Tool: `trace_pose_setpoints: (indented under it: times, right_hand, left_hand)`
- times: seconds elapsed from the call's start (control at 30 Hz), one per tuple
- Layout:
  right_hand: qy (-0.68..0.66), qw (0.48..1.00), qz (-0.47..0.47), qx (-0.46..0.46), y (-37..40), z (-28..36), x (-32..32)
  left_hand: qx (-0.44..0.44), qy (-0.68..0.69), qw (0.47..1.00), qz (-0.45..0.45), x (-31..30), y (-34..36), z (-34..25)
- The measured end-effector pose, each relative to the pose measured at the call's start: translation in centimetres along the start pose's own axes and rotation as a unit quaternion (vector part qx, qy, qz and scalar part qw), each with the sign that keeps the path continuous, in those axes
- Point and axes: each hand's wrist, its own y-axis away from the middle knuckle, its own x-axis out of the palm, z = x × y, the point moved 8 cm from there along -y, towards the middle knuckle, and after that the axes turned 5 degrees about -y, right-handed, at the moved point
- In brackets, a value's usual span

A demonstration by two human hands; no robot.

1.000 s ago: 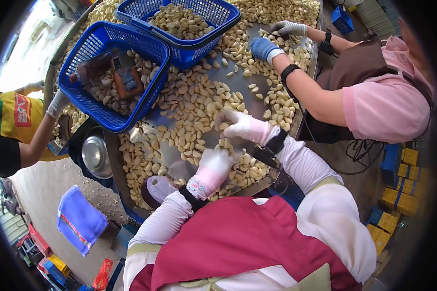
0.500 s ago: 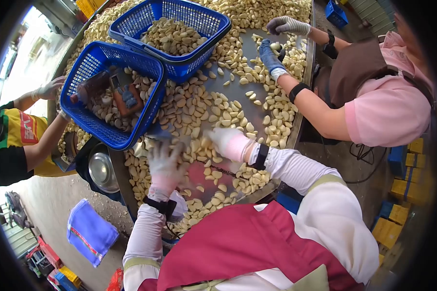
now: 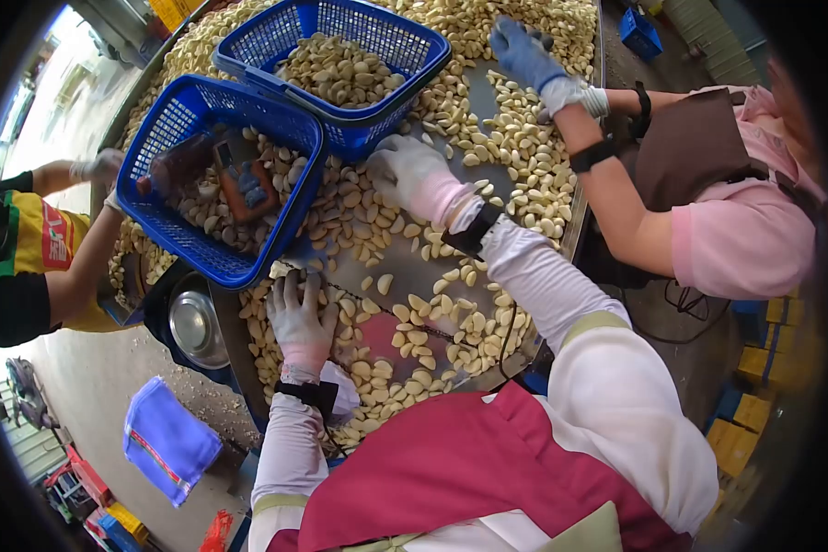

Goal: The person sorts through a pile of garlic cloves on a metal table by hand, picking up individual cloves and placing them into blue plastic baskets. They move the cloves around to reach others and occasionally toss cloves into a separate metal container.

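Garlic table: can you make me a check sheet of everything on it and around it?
Surface: grey metal table, mostly covered with peeled pale garlic cloves.
Job's things: near blue plastic mesh basket and far blue plastic mesh basket, both holding cloves.
Clutter: brown and blue items in the near basket, unidentifiable.
Hands: left hand flat, fingers spread on cloves; right hand over cloves by the baskets, grip unclear.
Cables: black cable on the floor.
Surroundings: co-worker's blue-gloved hand; shiny metal bowl; blue cloth.
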Motion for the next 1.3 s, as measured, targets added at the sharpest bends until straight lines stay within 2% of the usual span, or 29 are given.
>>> trace_pose_setpoints:
  times: [0.03, 0.07, 0.13, 0.17, 0.23, 0.3, 0.33, 0.37, 0.4, 0.43, 0.53, 0.57, 0.67, 0.73, 0.83, 0.9, 0.97, 1.0, 1.07, 1.1, 1.17, 1.23, 1.3]
  right_hand:
    - [0.009, 0.999, 0.020, 0.038, 0.8, -1.8, 2.5]
    - [0.008, 0.999, 0.024, 0.036, 1.5, -1.9, 4.7]
    - [0.095, 0.993, 0.042, 0.047, 2.0, 0.2, 7.8]
    - [0.043, 0.985, 0.167, 0.005, 2.9, 1.9, 10.1]
    - [-0.004, 0.952, 0.299, -0.071, 5.5, 5.6, 8.4]
    - [-0.042, 0.977, 0.207, -0.029, 4.9, 2.2, 5.7]
    - [0.002, 0.989, 0.141, 0.049, 4.8, -0.3, 2.8]
    - [0.083, 0.981, 0.127, 0.120, 5.4, -3.1, 1.4]
    - [0.130, 0.977, 0.108, 0.127, 6.3, -4.1, 0.5]
    - [0.087, 0.977, 0.139, 0.137, 7.4, -4.0, 0.6]
    - [0.082, 0.975, 0.198, 0.052, 9.2, 0.0, 3.4]
    - [0.049, 0.985, 0.162, 0.020, 9.2, 0.3, 4.6]
    - [0.084, 0.988, 0.129, 0.010, 8.7, 0.1, 7.0]
    - [-0.010, 0.984, 0.137, 0.111, 8.3, -1.0, 6.9]
    - [-0.044, 0.983, 0.137, 0.118, 8.4, -3.1, 6.6]
    - [-0.012, 0.983, 0.142, 0.115, 8.7, -3.1, 6.6]
    - [0.010, 0.977, 0.149, 0.150, 9.0, -3.2, 6.5]
    - [0.011, 0.977, 0.147, 0.152, 9.4, -3.0, 6.0]
    - [-0.112, 0.983, 0.117, 0.090, 10.1, -1.6, 4.5]
    - [-0.111, 0.982, 0.114, 0.099, 11.0, -1.1, 3.2]
    - [-0.256, 0.951, 0.104, 0.141, 14.0, 0.0, -0.3]
    - [-0.219, 0.971, 0.014, 0.094, 18.2, 0.1, -4.5]
    - [-0.082, 0.989, 0.001, 0.123, 23.5, -1.8, -7.2]
  left_hand:
    - [0.004, 0.005, 1.000, 0.011, 0.0, 0.3, -0.2]
    - [0.000, 0.005, 1.000, 0.014, 0.2, 0.6, -0.1]
    - [-0.009, 0.030, 0.999, -0.027, 0.3, 0.5, 0.2]
    - [-0.009, 0.028, 0.999, -0.020, 0.5, 0.8, 0.2]
    - [-0.039, 0.048, 0.997, -0.045, 0.3, 1.0, 0.7]
    - [-0.034, 0.037, 0.997, -0.059, 1.0, 1.3, 1.2]
    - [-0.024, 0.028, 0.998, -0.054, 0.9, 1.2, 1.1]
    - [-0.015, 0.019, 0.998, -0.050, 0.8, 1.1, 0.8]
    - [-0.006, 0.024, 0.997, -0.070, 0.1, 0.9, 0.4]
    - [-0.008, 0.026, 0.997, -0.070, -0.1, 0.8, 0.4]
    - [-0.012, 0.023, 0.998, -0.061, -0.1, 0.6, 0.3]
    - [-0.013, 0.022, 0.998, -0.064, -0.1, 0.7, 0.3]
    - [-0.013, 0.021, 0.998, -0.066, 0.1, 0.7, 0.4]
    - [-0.017, 0.022, 0.998, -0.064, 0.0, 0.7, 0.4]
    - [-0.017, 0.028, 0.997, -0.074, -0.2, 0.8, 0.4]
    - [-0.016, 0.033, 0.997, -0.072, -0.2, 0.8, 0.4]
    - [-0.018, 0.037, 0.997, -0.070, -0.3, 0.7, 0.4]
    - [-0.017, 0.039, 0.997, -0.065, -0.3, 0.7, 0.4]
    - [-0.018, 0.037, 0.997, -0.062, -0.1, 0.7, 0.5]
    - [-0.022, 0.036, 0.998, -0.056, 0.2, 0.9, 0.6]
    - [-0.020, 0.030, 0.998, -0.059, 0.4, 0.9, 0.6]
    - [-0.020, 0.008, 0.998, -0.054, 0.9, 1.0, 0.7]
    - [-0.025, 0.012, 0.999, -0.043, 1.0, 1.2, 0.7]
